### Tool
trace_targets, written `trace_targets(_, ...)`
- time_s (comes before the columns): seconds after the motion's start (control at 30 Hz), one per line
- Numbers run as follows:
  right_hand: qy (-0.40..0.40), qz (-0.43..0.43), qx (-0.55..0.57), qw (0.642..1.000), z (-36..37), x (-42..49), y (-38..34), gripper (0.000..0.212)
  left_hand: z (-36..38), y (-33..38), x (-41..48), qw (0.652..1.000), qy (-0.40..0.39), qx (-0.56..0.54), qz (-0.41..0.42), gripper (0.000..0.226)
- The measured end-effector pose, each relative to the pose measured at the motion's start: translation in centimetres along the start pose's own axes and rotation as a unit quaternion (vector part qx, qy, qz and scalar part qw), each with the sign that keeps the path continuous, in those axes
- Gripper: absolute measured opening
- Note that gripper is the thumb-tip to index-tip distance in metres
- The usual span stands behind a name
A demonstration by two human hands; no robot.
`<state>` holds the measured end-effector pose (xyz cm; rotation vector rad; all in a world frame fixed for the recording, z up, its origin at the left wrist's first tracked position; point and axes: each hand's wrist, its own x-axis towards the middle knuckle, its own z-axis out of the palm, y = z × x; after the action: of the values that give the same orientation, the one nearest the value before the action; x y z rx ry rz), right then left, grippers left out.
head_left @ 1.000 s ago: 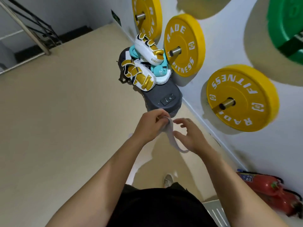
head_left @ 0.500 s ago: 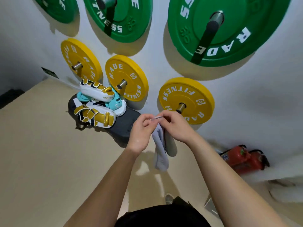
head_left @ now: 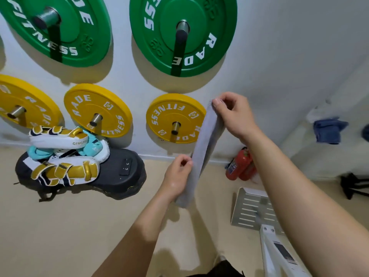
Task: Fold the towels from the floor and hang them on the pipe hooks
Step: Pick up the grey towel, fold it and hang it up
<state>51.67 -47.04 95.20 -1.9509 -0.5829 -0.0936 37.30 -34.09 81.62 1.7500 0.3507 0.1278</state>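
Lengthwise, grey towel (head_left: 203, 144) between hands

My left forearm (head_left: 139, 232) and right forearm (head_left: 299, 196) are bare as far as they show, like my left hand (head_left: 177, 176) and right hand (head_left: 233, 114). Low between the arms sits black cloth (head_left: 217, 271), some garment of mine; which one I cannot tell.

The green plates (head_left: 159, 27) and yellow plates (head_left: 85, 108) read "RADE FITNESS" in white. The white-and-gold pad (head_left: 60, 139) shows "GING", the rest unclear.
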Motion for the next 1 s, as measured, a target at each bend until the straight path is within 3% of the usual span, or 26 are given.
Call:
trace_targets(0.07,0.029,0.010,-0.020,0.999,-2.0,-0.5,1.0,0.027,0.3,0.7,0.0,1.000,0.025,0.000,-0.002,0.013)
trace_targets(0.2,0.050,0.060,-0.042,0.996,-5.5,-2.2,3.9,0.024,0.5,3.0,0.6,0.992,0.064,0.080,0.075,0.010)
trace_targets(0.37,-0.091,0.088,-0.015,0.992,-6.6,-6.7,6.5,0.010,3.4,5.5,0.8,0.983,0.029,0.122,0.135,0.008)
trace_targets(0.47,-0.196,0.084,-0.032,0.976,-6.0,-8.8,6.7,0.030,5.8,6.3,0.4,0.980,0.009,0.131,0.147,0.008)
trace_targets(0.53,-0.227,0.068,-0.045,0.971,-5.9,-9.4,7.2,0.019,6.8,6.5,0.2,0.980,0.003,0.141,0.142,0.008)
trace_targets(0.6,-0.211,0.054,-0.068,0.974,-6.2,-9.5,7.7,0.005,7.3,6.5,-0.2,0.982,0.012,0.130,0.136,0.007)
trace_targets(0.8,-0.164,-0.015,-0.092,0.982,-7.9,-7.8,6.1,0.010,7.6,4.6,-1.3,0.986,0.002,0.121,0.111,0.017)
trace_targets(1.0,-0.035,-0.029,-0.091,0.995,-10.6,-4.5,5.2,0.007,7.0,2.1,-2.0,0.988,0.016,0.141,0.066,0.026)
